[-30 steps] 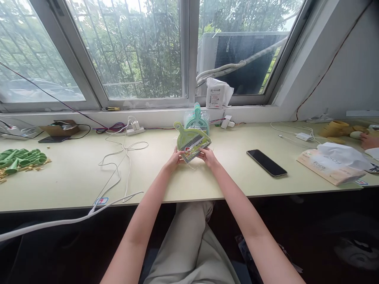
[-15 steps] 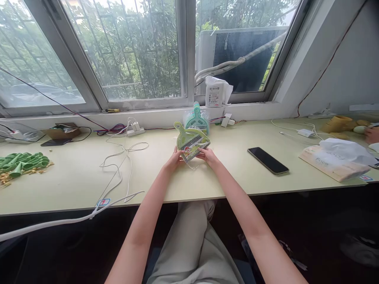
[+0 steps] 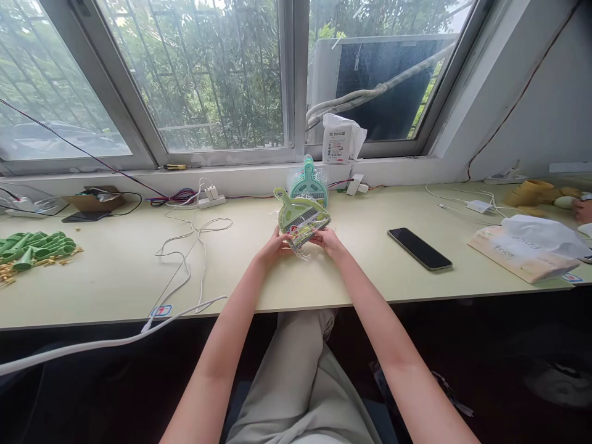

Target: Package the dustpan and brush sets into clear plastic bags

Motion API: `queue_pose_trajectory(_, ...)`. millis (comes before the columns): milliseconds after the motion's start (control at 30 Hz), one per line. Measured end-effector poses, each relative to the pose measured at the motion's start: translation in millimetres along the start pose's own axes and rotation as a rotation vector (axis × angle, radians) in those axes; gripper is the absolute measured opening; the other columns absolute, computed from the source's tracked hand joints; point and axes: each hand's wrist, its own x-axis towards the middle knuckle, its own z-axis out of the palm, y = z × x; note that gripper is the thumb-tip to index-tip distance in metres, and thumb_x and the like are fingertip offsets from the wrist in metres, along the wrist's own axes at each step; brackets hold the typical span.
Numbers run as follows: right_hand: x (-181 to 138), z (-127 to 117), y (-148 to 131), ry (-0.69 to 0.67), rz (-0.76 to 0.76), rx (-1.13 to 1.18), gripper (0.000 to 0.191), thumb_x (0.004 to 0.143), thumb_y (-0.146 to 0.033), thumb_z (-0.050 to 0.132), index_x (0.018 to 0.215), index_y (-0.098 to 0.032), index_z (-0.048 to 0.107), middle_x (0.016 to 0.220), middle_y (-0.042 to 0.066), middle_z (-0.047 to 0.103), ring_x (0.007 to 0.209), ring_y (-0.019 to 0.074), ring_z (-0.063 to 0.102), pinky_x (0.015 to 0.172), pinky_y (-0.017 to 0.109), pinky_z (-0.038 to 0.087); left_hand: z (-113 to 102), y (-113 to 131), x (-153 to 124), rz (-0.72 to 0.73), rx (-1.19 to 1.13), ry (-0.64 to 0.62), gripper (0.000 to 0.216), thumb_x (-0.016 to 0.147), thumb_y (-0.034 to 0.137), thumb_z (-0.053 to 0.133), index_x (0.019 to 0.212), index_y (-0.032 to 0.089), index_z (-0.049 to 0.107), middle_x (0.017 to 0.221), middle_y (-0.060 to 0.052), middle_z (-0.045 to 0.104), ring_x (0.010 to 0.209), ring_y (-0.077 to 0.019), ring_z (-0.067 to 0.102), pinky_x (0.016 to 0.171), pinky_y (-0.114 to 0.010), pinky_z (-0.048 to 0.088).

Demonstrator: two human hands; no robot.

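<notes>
A light green mini dustpan set (image 3: pixel 303 221), wrapped in clear plastic with a printed label, is tilted in front of me above the table. My left hand (image 3: pixel 276 245) is closed on its lower left edge. On the lower right edge my right hand (image 3: pixel 326 239) grips it too. What looks like a dark-bristled brush shows through the wrap. Right behind it, against the window wall, stand teal dustpans (image 3: pixel 309 179) stacked together in plastic, partly hidden by the green one.
A phone (image 3: pixel 419 249) and a tissue pack (image 3: pixel 527 250) lie to the right. White cables (image 3: pixel 187 259) and a power strip (image 3: pixel 211 197) are on the left, beyond them green cone-shaped pieces (image 3: pixel 34 250). A white package (image 3: pixel 340 140) stands on the sill. Another person's hand (image 3: pixel 583 211) shows far right.
The view has shifted slightly. Both hands still hold the green dustpan set, and its lower edge sits a little differently, with the plastic wrap's loose end shifted.
</notes>
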Motion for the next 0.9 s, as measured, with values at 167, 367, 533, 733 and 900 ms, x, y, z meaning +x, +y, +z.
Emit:
queue_pose_trajectory(167,1.2,-1.0,1.3,-0.023,0.007,0.000,0.009,0.080,-0.011,0.068,0.088,-0.013,0.064,0.082,0.007,0.073,0.071,0.0163,0.071,0.085,0.038,0.058,-1.2,-1.0,0.9,0.011,0.022,0.002,0.070,0.073,0.028,0.064,0.135,0.031,0.031,0.121,-0.008,0.061,0.074,-0.0191,0.071,0.072,-0.037,0.058)
queue_pose_trajectory(367,3.6,-3.9,2.2,-0.048,0.011,-0.020,0.006,0.082,-0.012,0.066,0.087,-0.014,0.063,0.084,0.006,0.073,0.073,0.0156,0.071,0.084,0.036,0.059,0.0,-0.4,1.2,0.020,0.049,0.021,0.068,0.074,0.030,0.063,0.135,0.031,0.033,0.122,-0.009,0.061,0.076,-0.0197,0.070,0.074,-0.038,0.058)
queue_pose_trajectory(533,2.6,-3.5,0.1,-0.040,0.015,-0.036,0.008,0.082,-0.012,0.066,0.088,-0.015,0.062,0.086,0.006,0.073,0.075,0.0158,0.071,0.084,0.036,0.059,0.5,1.1,0.0,0.016,0.038,0.014,0.074,0.074,0.032,0.066,0.138,0.032,0.029,0.124,-0.009,0.060,0.077,-0.0188,0.070,0.075,-0.038,0.058)
queue_pose_trajectory(733,0.4,-1.4,-0.5,-0.026,-0.001,-0.030,0.010,0.080,-0.011,0.066,0.088,-0.016,0.062,0.084,0.004,0.073,0.074,0.0154,0.070,0.081,0.035,0.060,1.5,2.6,-0.5,0.001,0.036,0.019,0.077,0.073,0.031,0.066,0.139,0.033,0.026,0.124,-0.009,0.060,0.074,-0.0191,0.070,0.073,-0.038,0.058)
queue_pose_trajectory(900,-0.8,0.0,-1.2,-0.010,-0.002,-0.028,0.007,0.082,-0.011,0.064,0.087,-0.016,0.061,0.083,0.004,0.073,0.072,0.0144,0.070,0.080,0.034,0.060,3.9,3.6,-0.5,-0.021,0.035,0.056,0.083,0.072,0.029,0.067,0.141,0.033,0.022,0.121,-0.009,0.062,0.072,-0.0192,0.070,0.073,-0.038,0.057)
